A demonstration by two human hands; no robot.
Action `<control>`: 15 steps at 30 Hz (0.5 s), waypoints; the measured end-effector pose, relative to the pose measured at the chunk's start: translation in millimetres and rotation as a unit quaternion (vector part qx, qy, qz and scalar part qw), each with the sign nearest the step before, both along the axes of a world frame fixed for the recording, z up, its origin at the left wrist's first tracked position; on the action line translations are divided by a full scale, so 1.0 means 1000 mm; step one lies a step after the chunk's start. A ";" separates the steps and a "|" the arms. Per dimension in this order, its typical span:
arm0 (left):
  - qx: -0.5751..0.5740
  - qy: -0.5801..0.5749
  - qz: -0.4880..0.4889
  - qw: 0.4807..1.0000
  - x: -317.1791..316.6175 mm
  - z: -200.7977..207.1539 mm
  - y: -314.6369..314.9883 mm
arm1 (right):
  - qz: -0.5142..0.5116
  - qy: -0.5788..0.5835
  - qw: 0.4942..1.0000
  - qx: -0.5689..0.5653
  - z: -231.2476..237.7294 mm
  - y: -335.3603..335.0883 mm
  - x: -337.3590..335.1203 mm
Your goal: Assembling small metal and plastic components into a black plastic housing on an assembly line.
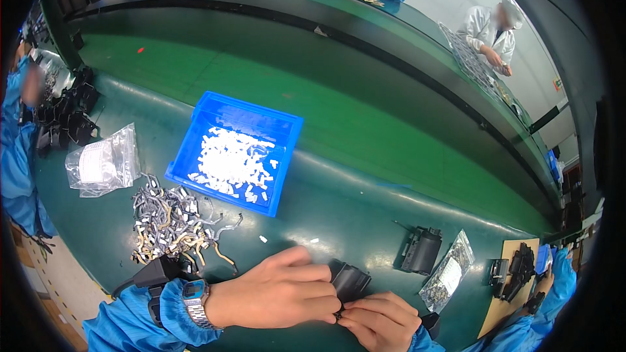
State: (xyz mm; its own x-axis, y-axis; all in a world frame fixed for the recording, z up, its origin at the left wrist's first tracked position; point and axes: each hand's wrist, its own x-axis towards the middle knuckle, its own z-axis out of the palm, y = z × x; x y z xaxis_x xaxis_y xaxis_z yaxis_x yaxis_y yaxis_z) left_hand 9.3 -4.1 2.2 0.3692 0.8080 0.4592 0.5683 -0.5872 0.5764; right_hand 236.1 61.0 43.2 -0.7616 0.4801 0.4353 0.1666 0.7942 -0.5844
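Note:
Low in the head view, my left hand [280, 290] curls its fingers along the left side of a black plastic housing [350, 280]. My right hand [383, 321] is closed at the housing's near end, thumb and fingers pinched together. The two hands' fingertips meet there over a small dark piece, too covered to make out. To the right lies a similar black housing [421, 250] with a thin wire at its far left corner. A tangled heap of short grey and tan cables [171, 221] with white connectors lies beyond my left forearm.
A blue bin [287, 163] of small white pieces stands beyond the cables. Clear plastic bags lie at left [104, 161] and right [448, 275]. Black parts rest on a cardboard sheet [508, 287] at far right. Co-workers sit at both sides and across the green gap.

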 end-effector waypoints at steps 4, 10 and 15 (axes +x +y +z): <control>0.004 0.001 0.017 1.000 0.000 0.002 -0.001 | -0.002 -0.004 0.999 0.053 0.001 -0.003 0.002; 0.003 -0.001 0.020 1.000 0.001 0.000 -0.001 | -0.002 -0.001 0.994 0.109 -0.002 -0.006 0.003; 0.009 0.005 0.025 1.000 0.000 0.001 0.000 | 0.007 0.002 0.992 0.123 -0.004 -0.002 0.003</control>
